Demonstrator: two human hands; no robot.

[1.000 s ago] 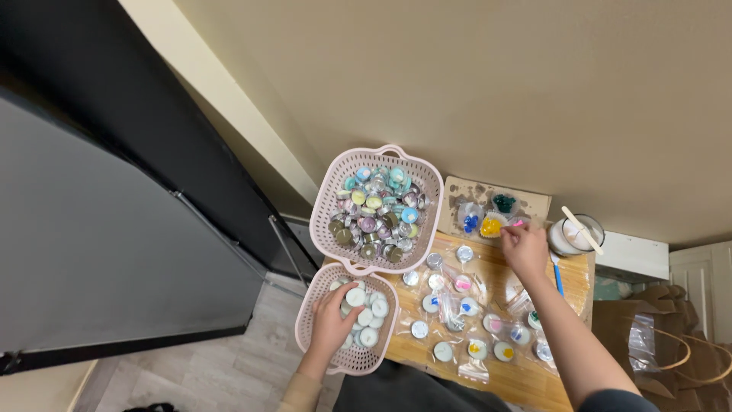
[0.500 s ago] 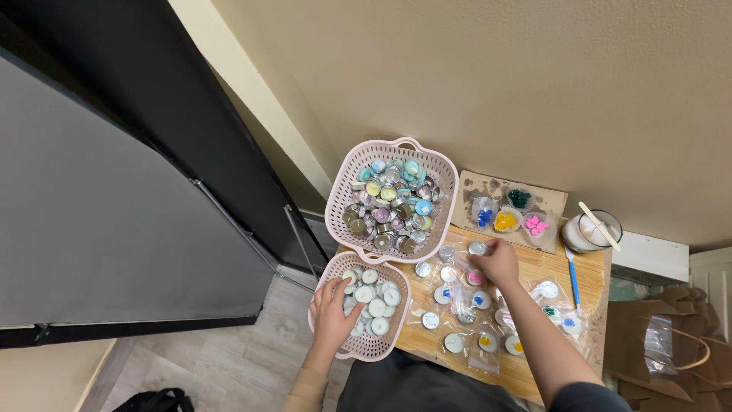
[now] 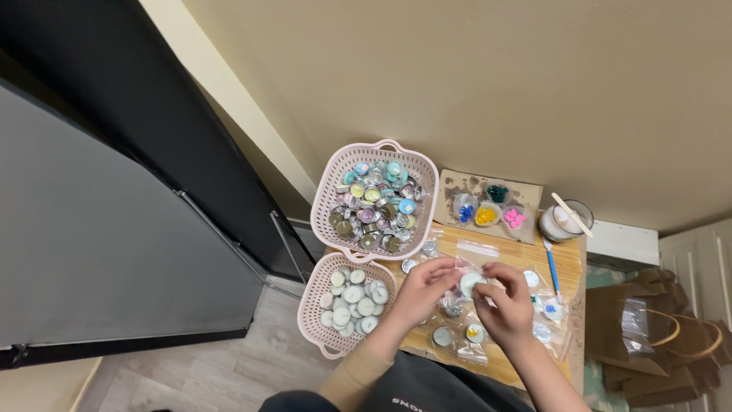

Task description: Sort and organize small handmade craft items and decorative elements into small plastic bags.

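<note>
Head view looks down on a small wooden table point(image 3: 568, 267), our landmark throughout. Nearest us, at its near-middle, our left hand point(image 3: 423, 294) and right hand point(image 3: 507, 305) meet over the tabletop. Between their fingertips we pinch a pale round tealight point(image 3: 471, 284), still in a clear little bag, lifted just above the table; both hands are closed on it. It looks whitish-green, disc-shaped, small against the fingers.

Under and around the hands, more bagged tealights point(image 3: 467, 336) lie scattered on the table, crowding the surface below our wrists. Off the table's left edge sits a pink basket point(image 3: 314, 309) of plain white tealights. Along the right side lies a blue-handled tool point(image 3: 552, 268).

Farther back, a larger pink basket point(image 3: 427, 164) of coloured tealights rests on the table's far-left corner. Beside it, at the far edge, a cardboard sheet point(image 3: 526, 191) carries small dishes of blue, yellow, pink and green bits, and a white cup point(image 3: 563, 223) with a wooden stick stands at the far-right corner against the wall.
</note>
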